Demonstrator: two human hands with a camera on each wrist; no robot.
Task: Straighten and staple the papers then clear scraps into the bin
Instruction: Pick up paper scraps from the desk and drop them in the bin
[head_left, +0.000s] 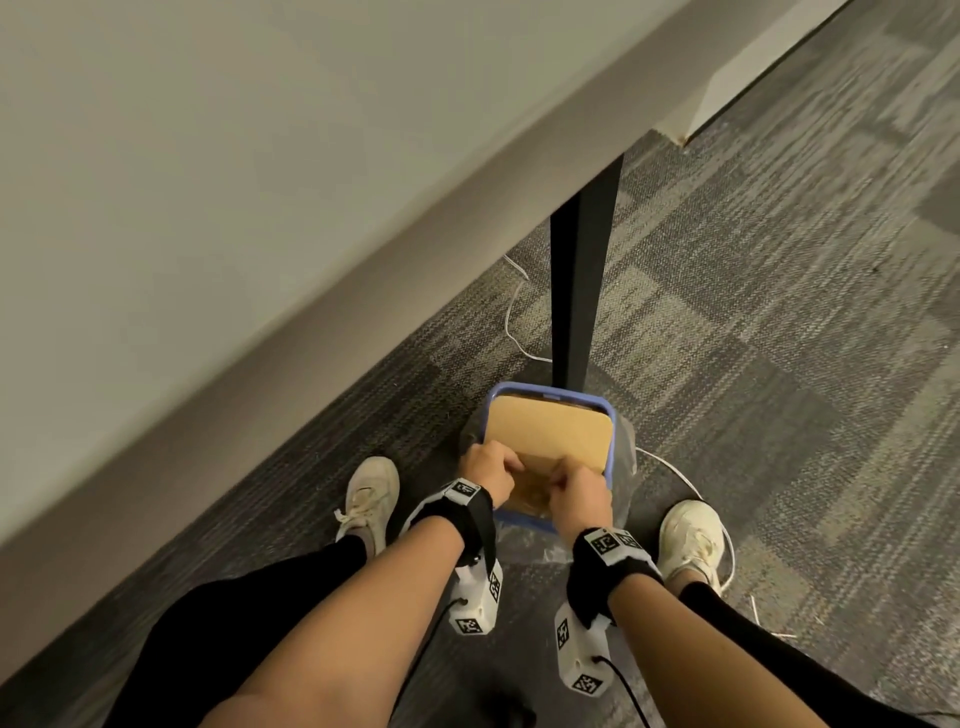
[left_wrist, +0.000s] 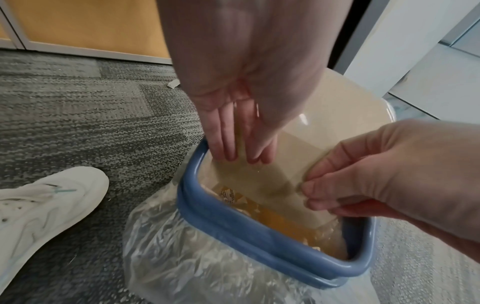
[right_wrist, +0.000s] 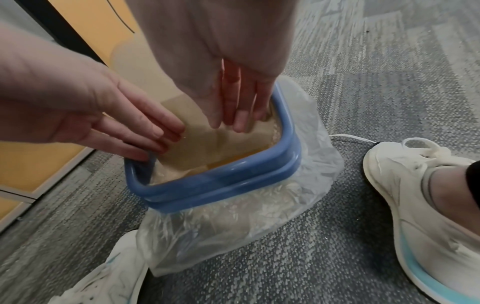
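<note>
A blue-rimmed bin (head_left: 612, 441) lined with a clear plastic bag (right_wrist: 233, 226) stands on the carpet between my feet. Both hands hold one brown sheet of paper (left_wrist: 272, 174) tilted into its mouth. My left hand (head_left: 493, 467) holds the sheet's left side, its fingers (right_wrist: 161, 133) lying straight on the paper by the rim (right_wrist: 221, 185). My right hand (left_wrist: 309, 185) pinches the paper's right edge. A stiff tan board (head_left: 550, 426) leans in the far part of the bin. Torn brown scraps (left_wrist: 228, 195) lie at the bottom.
A black table leg (head_left: 582, 260) rises right behind the bin, under the pale tabletop (head_left: 208, 208). A white cable (head_left: 514, 322) loops across the carpet around the leg and bin. My white shoes (head_left: 366, 493) (head_left: 691, 535) flank the bin. A small scrap (left_wrist: 173, 83) lies on the carpet.
</note>
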